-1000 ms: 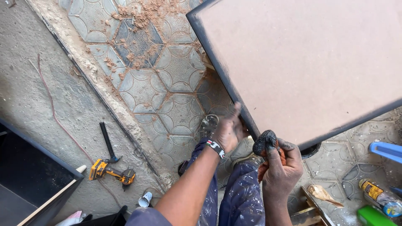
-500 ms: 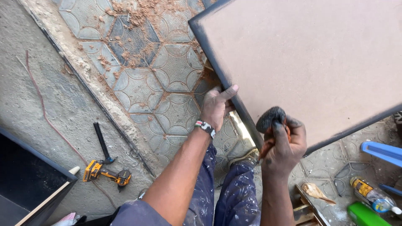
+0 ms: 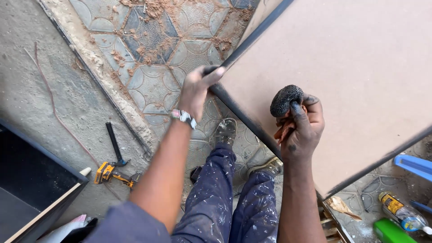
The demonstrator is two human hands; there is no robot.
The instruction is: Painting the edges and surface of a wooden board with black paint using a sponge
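The left arm stretches forward and up from the lower left, elbow nearly straight, a beaded wristband (image 3: 183,116) around the wrist. The left hand (image 3: 196,89) is clenched over the dark-painted edge of a large brown board (image 3: 351,76), fingers wrapped over the rim and the thumb lying along it. The board fills the upper right of the view, tilted, its flat pale face turned toward the camera, with dark edging along its left and lower sides. The right forearm rises almost vertically from the bottom edge, wrist bent slightly inward. The right hand (image 3: 300,128), smeared with dark stain, is grasping a black sponge (image 3: 285,99) between fingertips and thumb and holds it against the face of the board near its lower left part. Below the hands, two legs in paint-spattered blue trousers (image 3: 227,198) end in worn shoes on a patterned tile floor (image 3: 155,67) dusted with reddish sawdust. To the left, on bare concrete, lie a yellow power drill (image 3: 112,174) and a dark hammer (image 3: 114,145) just beside it. At the lower right are a plastic bottle (image 3: 400,210) and a green container (image 3: 390,231), near each other.
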